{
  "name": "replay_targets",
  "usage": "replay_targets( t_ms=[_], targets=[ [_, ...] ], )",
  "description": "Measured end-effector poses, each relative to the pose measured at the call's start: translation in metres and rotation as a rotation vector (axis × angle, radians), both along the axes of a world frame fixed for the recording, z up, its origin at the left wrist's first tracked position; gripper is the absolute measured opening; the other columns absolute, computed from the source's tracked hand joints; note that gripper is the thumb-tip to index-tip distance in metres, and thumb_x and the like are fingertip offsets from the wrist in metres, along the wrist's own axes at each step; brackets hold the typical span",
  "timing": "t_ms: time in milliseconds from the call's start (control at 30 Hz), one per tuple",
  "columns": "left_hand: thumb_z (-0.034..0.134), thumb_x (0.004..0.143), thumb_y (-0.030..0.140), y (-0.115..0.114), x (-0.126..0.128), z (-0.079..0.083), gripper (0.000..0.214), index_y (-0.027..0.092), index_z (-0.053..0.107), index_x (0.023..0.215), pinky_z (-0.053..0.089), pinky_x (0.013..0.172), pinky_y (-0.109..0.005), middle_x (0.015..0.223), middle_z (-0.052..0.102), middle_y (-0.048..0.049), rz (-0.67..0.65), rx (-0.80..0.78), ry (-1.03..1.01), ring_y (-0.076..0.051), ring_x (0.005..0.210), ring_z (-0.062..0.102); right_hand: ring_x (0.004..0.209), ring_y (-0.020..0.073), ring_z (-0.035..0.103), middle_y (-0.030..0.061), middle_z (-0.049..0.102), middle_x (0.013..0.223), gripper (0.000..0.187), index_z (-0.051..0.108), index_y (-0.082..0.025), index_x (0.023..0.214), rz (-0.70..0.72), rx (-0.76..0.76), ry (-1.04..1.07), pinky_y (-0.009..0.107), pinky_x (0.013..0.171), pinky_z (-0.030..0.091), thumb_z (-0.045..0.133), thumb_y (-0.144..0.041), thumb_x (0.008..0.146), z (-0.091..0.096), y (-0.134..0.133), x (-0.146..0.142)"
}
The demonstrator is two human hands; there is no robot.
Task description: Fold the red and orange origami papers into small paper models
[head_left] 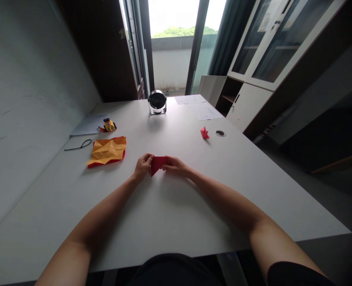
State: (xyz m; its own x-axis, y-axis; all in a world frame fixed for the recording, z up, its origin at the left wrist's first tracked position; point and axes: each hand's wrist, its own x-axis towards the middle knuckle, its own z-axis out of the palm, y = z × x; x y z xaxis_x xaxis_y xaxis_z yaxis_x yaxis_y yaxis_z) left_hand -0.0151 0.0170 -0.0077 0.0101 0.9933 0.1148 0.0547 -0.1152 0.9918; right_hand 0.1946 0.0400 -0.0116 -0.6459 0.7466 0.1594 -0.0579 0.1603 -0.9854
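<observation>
A small red piece of folded paper (158, 163), roughly triangular with its point downward, is held between my two hands over the middle of the white table. My left hand (143, 165) pinches its left corner between thumb and fingers. On the other side, my right hand (175, 165) grips the right corner, thumb and fingers closed on it. Left of my hands lie creased sheets of orange paper (108, 151) with red showing beneath. To the right sits a small red folded paper shape (204, 133).
The white table (170, 222) carries a black cable tie (79, 145), a small orange and black object (108, 125), a round black device on a silver stand (157, 102) and several printed sheets (205, 111). A cable hole (220, 133) is at the right. A wall borders the left.
</observation>
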Motion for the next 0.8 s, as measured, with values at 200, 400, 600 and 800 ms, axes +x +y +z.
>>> replay_targets(
  t_ms=[200,400,600,800],
  targets=[
    [0.062,0.086,0.049,0.0002,0.0008,-0.0002,0.032,0.017,0.066,0.091,0.046,0.063,-0.026,0.080,0.067,-0.0024,-0.033,0.014,0.028,-0.015,0.070,0.059,0.081,0.0181,0.064,0.0068,0.071,0.093,0.041,0.067,-0.016,0.108,-0.031,0.054,-0.032,0.033,0.076,0.053,0.070,-0.048,0.083,-0.0016,0.0015,0.0000],
    [0.060,0.087,0.045,-0.0002,0.0015,0.0007,0.030,0.017,0.067,0.089,0.043,0.060,-0.026,0.073,0.065,-0.0017,-0.098,0.002,0.059,-0.015,0.064,0.056,0.073,0.0159,0.064,0.0055,0.070,0.088,0.028,0.068,-0.016,0.101,-0.167,0.082,-0.010,0.031,0.072,0.054,0.063,-0.040,0.086,0.0003,0.0042,0.0016],
    [0.060,0.087,0.045,-0.0011,0.0013,0.0042,0.031,0.015,0.067,0.088,0.043,0.060,-0.025,0.074,0.064,-0.0015,-0.103,-0.008,0.017,-0.014,0.065,0.055,0.071,0.0161,0.066,0.0053,0.072,0.088,0.030,0.065,-0.017,0.109,-0.069,0.073,-0.061,0.029,0.068,0.054,0.064,-0.038,0.087,0.0005,0.0003,-0.0008],
    [0.062,0.089,0.046,-0.0021,0.0007,0.0042,0.031,0.015,0.065,0.092,0.045,0.062,-0.025,0.075,0.067,-0.0022,-0.163,-0.018,0.002,-0.014,0.066,0.060,0.064,0.0149,0.064,0.0018,0.072,0.078,0.021,0.064,-0.019,0.105,-0.216,0.145,-0.138,0.027,0.063,0.052,0.060,-0.027,0.086,0.0053,-0.0014,0.0012]
  ],
)
